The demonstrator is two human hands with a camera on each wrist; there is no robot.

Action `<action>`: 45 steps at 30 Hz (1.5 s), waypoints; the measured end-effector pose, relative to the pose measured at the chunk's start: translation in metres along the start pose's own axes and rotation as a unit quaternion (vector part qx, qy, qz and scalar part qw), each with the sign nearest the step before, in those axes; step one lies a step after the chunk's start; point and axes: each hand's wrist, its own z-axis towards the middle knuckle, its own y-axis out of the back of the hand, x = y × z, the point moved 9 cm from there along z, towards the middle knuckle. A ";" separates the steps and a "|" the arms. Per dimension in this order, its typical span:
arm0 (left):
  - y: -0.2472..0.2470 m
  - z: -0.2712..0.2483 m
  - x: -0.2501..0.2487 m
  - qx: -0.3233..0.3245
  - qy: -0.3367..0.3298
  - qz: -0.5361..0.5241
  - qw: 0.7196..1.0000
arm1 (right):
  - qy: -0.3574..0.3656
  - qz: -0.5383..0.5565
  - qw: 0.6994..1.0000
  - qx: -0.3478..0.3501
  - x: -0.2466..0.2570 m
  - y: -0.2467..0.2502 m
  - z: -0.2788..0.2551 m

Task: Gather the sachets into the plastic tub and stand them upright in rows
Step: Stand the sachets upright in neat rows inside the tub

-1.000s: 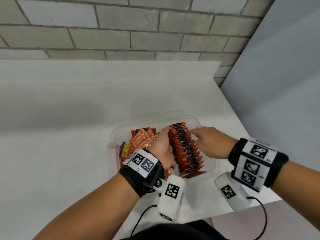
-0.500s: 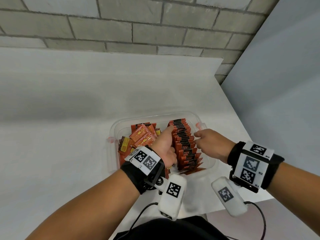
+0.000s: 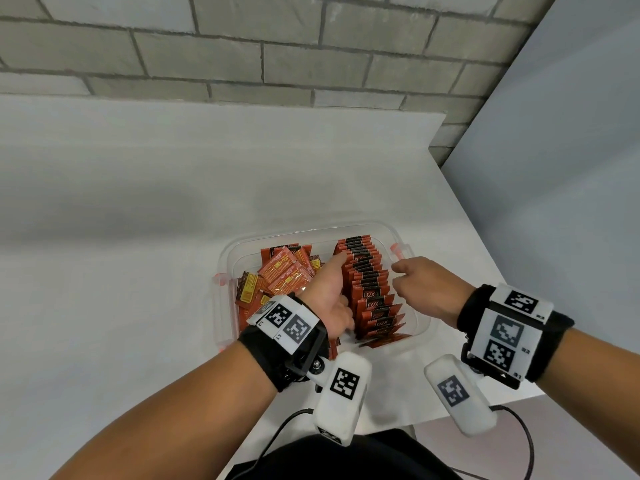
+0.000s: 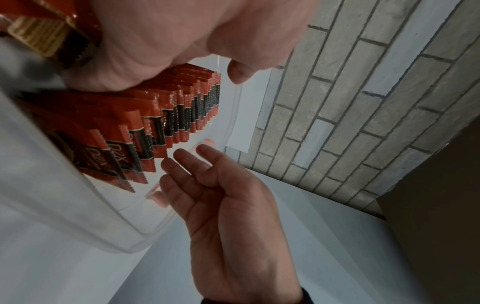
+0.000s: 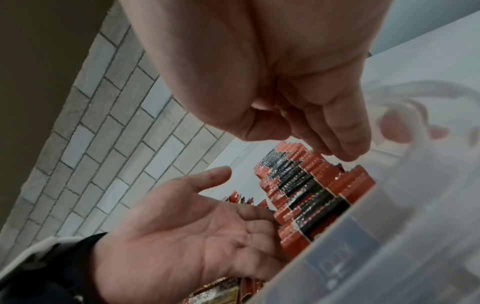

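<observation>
Nearest, the left hand (image 3: 329,292) lies with straight fingers flat against the left face of the standing row of sachets (image 3: 372,289), holding nothing, and the right hand (image 3: 427,289) at 3 o'clock of the row hangs loosely curled and empty just beside it; the step in hand seems to be squaring this row inside the plastic tub (image 3: 420,327). Next, I judge, a sachet must be taken from the loose heap (image 3: 284,271) at 9 o'clock and stood as a second row, but the left hand lies between them; beyond are bare table (image 3: 138,220) and brick wall (image 3: 277,46).
</observation>
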 end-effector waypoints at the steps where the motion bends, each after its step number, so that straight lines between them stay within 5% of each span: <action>1: 0.000 0.000 0.001 0.001 0.002 0.002 1.000 | -0.004 -0.002 1.000 -0.005 -0.001 0.001 0.000; 17: -0.001 -0.014 0.004 -0.014 0.004 -0.001 1.000 | -0.016 -0.056 0.998 -0.005 -0.004 -0.004 -0.012; 45: -0.001 -0.007 0.009 -0.002 0.012 -0.002 1.000 | -0.023 0.011 1.000 0.001 -0.017 -0.009 -0.001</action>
